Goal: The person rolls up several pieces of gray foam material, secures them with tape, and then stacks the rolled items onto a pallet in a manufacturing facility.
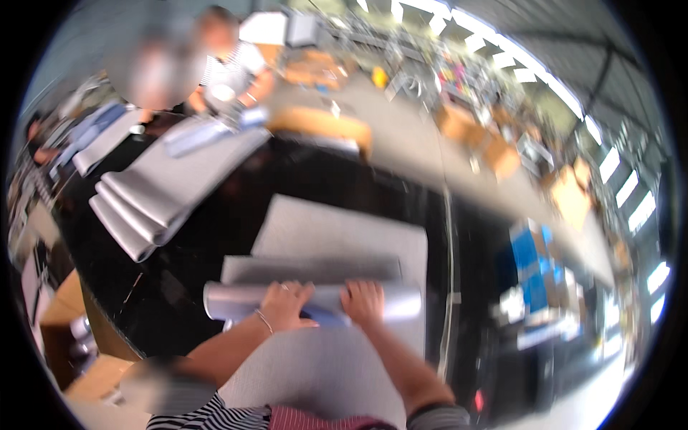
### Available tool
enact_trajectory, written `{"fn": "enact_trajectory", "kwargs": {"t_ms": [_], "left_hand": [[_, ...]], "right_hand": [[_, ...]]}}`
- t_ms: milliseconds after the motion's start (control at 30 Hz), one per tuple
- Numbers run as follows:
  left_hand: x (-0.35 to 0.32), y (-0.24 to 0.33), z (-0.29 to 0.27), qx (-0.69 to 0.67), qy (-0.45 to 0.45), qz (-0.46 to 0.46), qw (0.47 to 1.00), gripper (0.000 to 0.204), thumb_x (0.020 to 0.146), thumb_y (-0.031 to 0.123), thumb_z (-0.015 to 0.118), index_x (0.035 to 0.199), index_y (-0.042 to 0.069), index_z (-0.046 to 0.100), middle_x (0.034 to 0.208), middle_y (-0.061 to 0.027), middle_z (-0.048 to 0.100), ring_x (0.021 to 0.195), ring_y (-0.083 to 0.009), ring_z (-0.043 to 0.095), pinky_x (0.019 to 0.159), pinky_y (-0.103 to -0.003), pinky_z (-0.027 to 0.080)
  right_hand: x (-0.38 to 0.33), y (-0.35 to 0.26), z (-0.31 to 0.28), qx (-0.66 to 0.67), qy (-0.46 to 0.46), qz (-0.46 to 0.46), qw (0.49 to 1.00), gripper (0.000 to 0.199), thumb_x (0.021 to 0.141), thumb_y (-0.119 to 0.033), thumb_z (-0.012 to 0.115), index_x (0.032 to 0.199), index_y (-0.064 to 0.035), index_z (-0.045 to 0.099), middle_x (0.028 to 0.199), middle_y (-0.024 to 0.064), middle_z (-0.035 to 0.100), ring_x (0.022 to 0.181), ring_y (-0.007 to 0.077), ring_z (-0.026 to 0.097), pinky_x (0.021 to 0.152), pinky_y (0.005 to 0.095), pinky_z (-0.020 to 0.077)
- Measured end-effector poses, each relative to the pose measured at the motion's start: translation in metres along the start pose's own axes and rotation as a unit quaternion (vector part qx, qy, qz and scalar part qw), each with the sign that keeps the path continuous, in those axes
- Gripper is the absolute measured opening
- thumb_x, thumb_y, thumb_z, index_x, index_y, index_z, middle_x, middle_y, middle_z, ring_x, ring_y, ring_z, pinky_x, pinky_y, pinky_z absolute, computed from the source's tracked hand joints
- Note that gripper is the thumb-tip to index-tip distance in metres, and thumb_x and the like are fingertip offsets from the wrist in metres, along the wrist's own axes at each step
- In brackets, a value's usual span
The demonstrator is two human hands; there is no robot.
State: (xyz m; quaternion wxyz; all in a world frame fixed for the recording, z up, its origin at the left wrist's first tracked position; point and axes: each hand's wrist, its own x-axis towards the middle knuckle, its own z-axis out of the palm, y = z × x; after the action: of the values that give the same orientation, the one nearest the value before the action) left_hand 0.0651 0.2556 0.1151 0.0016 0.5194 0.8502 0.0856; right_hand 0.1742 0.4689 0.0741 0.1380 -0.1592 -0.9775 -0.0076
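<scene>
A silvery-lilac roll (401, 302) of sheet material lies crosswise in front of me, on a flat light-grey sheet (337, 229) spread over the black table. Over the roll's left half my left hand (287, 304) curls its fingers, the thumb set apart, with a band around the wrist. Just right of the middle, my right hand (364, 301) grips the top of the same roll, its fingers close together. A smaller grey strip (244, 269) shows right behind the roll. The undersides of both hands are hidden, and the picture is somewhat blurred.
Several folded grey sheets (165, 179) lie at the far left of the black table (229, 193), where a person (233, 68) handles a pale roll. An open cardboard box (64, 312) stands at left. Blue boxes (534, 269) are stacked at right.
</scene>
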Motion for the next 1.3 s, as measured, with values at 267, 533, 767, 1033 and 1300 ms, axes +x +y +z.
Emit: {"fn": "enact_trajectory", "kwargs": {"t_ms": [267,533,767,1033,1300], "left_hand": [[0.046,-0.036,-0.004,-0.055,-0.144,-0.022,0.988,0.101,0.060,0.059,0.083,0.141,0.010,0.047,0.120,-0.0182,0.062,0.112,-0.0353,0.060,0.096,-0.045,0.047],[0.067,-0.061,-0.013,-0.163,-0.236,-0.016,0.958,0.095,0.064,0.058,0.081,0.137,0.007,0.050,0.120,-0.0210,0.065,0.112,-0.0382,0.061,0.095,-0.044,0.048],[0.030,-0.037,-0.010,-0.181,-0.248,0.019,0.951,0.093,0.069,0.063,0.075,0.135,0.003,0.050,0.114,-0.0234,0.067,0.108,-0.0392,0.064,0.094,-0.045,0.048],[-0.137,0.073,0.017,-0.237,-0.345,0.074,0.905,0.092,0.071,0.068,0.071,0.136,0.006,0.049,0.108,-0.0231,0.068,0.102,-0.0404,0.065,0.089,-0.048,0.050],[-0.176,0.086,0.020,-0.210,-0.254,0.122,0.936,0.074,0.081,0.066,0.062,0.125,0.007,0.061,0.120,-0.0209,0.063,0.116,-0.0367,0.058,0.099,-0.044,0.046]], "right_hand": [[0.013,0.091,0.012,0.063,0.208,0.189,0.958,0.044,0.079,-0.023,0.074,0.119,-0.0078,0.066,0.125,0.0144,0.065,0.118,0.0315,0.060,0.108,0.0474,0.0386],[0.000,0.168,0.029,0.551,0.001,0.362,0.752,0.076,0.075,-0.049,0.078,0.125,0.0045,0.061,0.108,0.0113,0.065,0.096,0.0193,0.059,0.084,0.0337,0.0472],[-0.033,0.155,-0.003,0.485,0.037,0.417,0.768,0.066,0.073,-0.034,0.079,0.121,0.0090,0.064,0.111,0.0166,0.068,0.101,0.0231,0.062,0.089,0.0353,0.0480],[-0.281,0.117,-0.069,0.432,-0.046,0.487,0.758,0.052,0.072,-0.027,0.080,0.109,0.0069,0.069,0.095,0.0146,0.071,0.084,0.0238,0.067,0.077,0.0383,0.0530],[-0.353,0.106,-0.056,0.503,-0.004,0.523,0.688,0.051,0.071,-0.037,0.082,0.103,0.0019,0.073,0.091,0.0140,0.072,0.082,0.0202,0.068,0.077,0.0354,0.0531]]}}
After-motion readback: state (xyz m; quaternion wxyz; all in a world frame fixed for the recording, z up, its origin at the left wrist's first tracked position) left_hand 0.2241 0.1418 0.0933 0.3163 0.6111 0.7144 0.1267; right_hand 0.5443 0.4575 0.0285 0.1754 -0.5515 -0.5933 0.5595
